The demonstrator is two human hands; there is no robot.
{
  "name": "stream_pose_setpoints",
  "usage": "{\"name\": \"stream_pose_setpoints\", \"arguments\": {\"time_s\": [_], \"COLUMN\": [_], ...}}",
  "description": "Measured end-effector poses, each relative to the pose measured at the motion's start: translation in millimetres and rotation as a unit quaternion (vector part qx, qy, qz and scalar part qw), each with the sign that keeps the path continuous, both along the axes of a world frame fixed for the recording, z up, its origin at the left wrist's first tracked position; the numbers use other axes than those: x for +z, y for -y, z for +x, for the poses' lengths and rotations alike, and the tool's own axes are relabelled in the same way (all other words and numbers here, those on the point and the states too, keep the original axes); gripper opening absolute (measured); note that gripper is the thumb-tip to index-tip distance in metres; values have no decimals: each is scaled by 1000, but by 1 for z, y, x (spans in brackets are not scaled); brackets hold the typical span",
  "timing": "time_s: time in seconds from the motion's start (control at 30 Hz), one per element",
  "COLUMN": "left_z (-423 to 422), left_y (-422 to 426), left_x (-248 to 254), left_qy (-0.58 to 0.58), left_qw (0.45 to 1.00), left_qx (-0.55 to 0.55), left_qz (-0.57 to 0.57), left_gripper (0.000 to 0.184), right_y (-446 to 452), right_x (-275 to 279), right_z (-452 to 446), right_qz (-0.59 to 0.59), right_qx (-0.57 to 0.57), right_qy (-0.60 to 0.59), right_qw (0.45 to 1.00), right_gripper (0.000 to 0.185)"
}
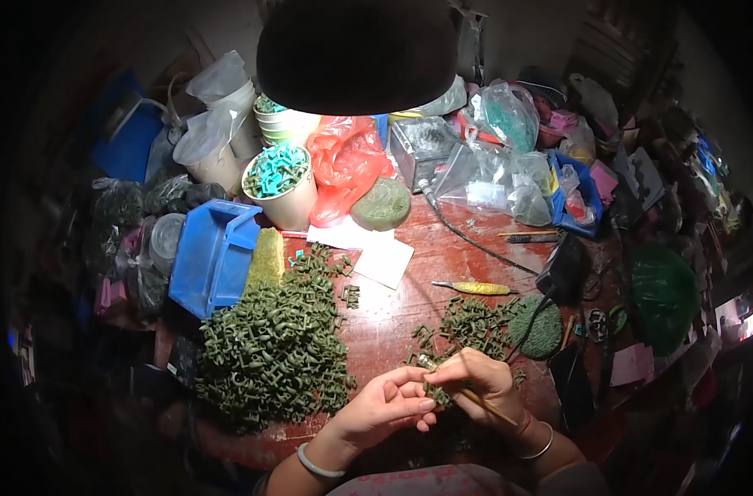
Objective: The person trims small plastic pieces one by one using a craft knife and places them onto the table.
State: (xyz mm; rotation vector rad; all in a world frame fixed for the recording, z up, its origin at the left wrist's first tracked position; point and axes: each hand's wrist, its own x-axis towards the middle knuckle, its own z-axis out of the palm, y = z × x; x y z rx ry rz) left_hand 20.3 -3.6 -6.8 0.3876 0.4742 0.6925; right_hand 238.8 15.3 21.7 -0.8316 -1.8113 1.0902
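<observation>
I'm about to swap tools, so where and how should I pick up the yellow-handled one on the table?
Probably best by the yellow handle, its thickest part, since both ends taper thin. It lies crosswise on the red table, so come from above, with fingers on its near and far sides.

"Heap count?"
"Two heaps of green pieces point(273, 355); pieces overlap, uncountable."
"Red plastic bag point(343, 161)?"
"One."
"Yellow-handled tool point(480, 288)?"
"One."
"White square point(384, 264)?"
"One."
"Bangles point(317, 465)?"
"Two, one per wrist. Next row."
</observation>
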Motion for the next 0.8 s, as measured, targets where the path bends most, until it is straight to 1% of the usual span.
{"name": "stream_pose_setpoints", "arguments": {"time_s": [0.03, 0.07, 0.1, 0.13, 0.17, 0.2, 0.27, 0.33, 0.4, 0.53, 0.6, 0.73, 0.8], "left_z": [-1, -2, -1, 0, 2, 2, 1, 2, 3, 5, 6, 7, 10], "left_y": [0, -1, -1, -1, 0, 0, 1, 2, 2, 4, 4, 5, 6], "left_x": [3, 6, 9, 11, 12, 11, 8, 6, 5, 2, 8, 10, 7], "left_qy": [-32, -32, -61, -90, -112, -113, -129, -138, -147, -153, -180, -196, -197], "left_qw": [999, 999, 997, 992, 987, 987, 983, 981, 978, 975, 970, 963, 958], "left_qx": [6, 9, 36, 62, 82, 86, 96, 105, 114, 133, 139, 149, 171], "left_qz": [11, 9, 36, 62, 77, 74, 83, 84, 99, 92, 90, 112, 122], "left_gripper": [38, 38, 36, 33, 30, 30, 29, 28, 25, 23, 22, 21, 20], "right_y": [1, 0, -3, -1, 3, 7, 8, 7, 6, 5, 5, 7, 7], "right_x": [4, 6, 5, 2, 7, 12, 8, 6, 5, 5, 5, 9, 7], "right_z": [-1, -2, -4, -3, -5, -6, -1, 4, 5, 4, 3, 3, 2], "right_qz": [1, 1, 42, 21, -44, -110, -121, -4, 10, 50, 58, 73, 81], "right_qx": [-27, -52, -82, -106, -120, -132, -131, -115, -107, -92, -88, -73, -72], "right_qy": [14, 29, 20, 12, -32, -75, -88, -7, -13, -27, -27, 6, 18], "right_qw": [1000, 998, 996, 994, 991, 982, 980, 993, 994, 994, 994, 995, 994], "right_gripper": [24, 24, 24, 20, 18, 18, 20, 21, 21, 20, 20, 17, 16]}}
